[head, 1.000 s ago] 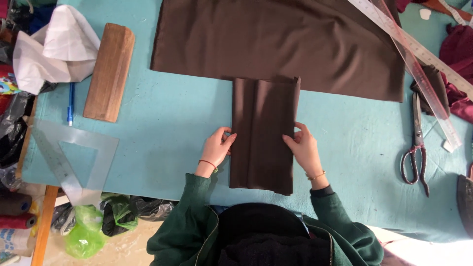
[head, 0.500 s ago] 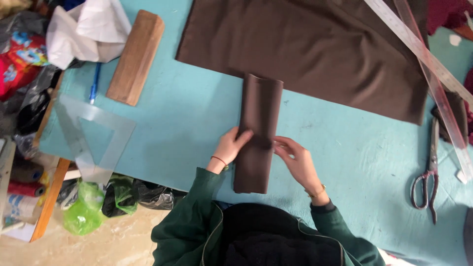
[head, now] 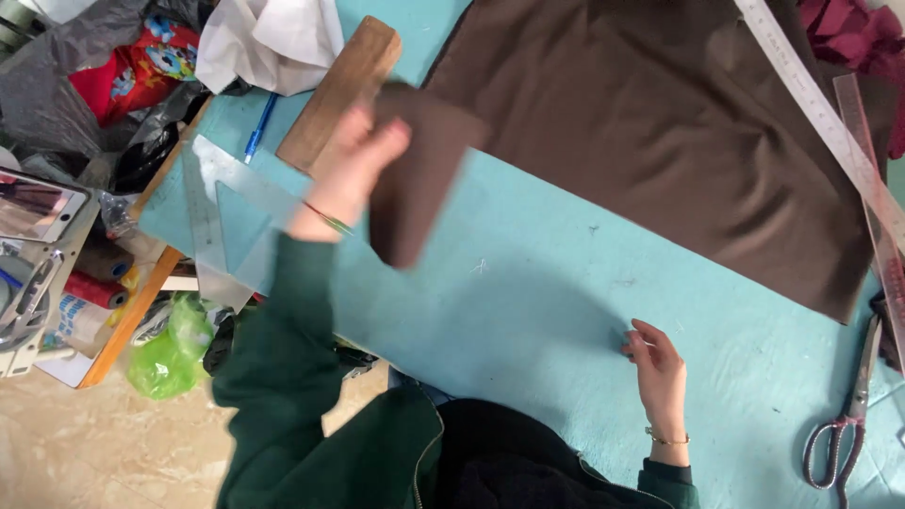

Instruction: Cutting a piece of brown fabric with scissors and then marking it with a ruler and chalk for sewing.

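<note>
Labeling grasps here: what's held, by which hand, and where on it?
The left hand holds the folded brown fabric piece by its upper end, lifted off the table. The right hand holds nothing; its fingertips rest on the table.

You have two pieces of brown cloth: one large sheet point(head: 660, 132) on the table and one folded piece point(head: 419, 170). One wooden block point(head: 341, 90). One clear set square point(head: 222, 221). One blue pen point(head: 259, 127). Two long rulers, one metal point(head: 811, 99), one clear point(head: 872, 188). One pair of scissors point(head: 844, 415). Two hands, left point(head: 353, 160) and right point(head: 655, 363).
</note>
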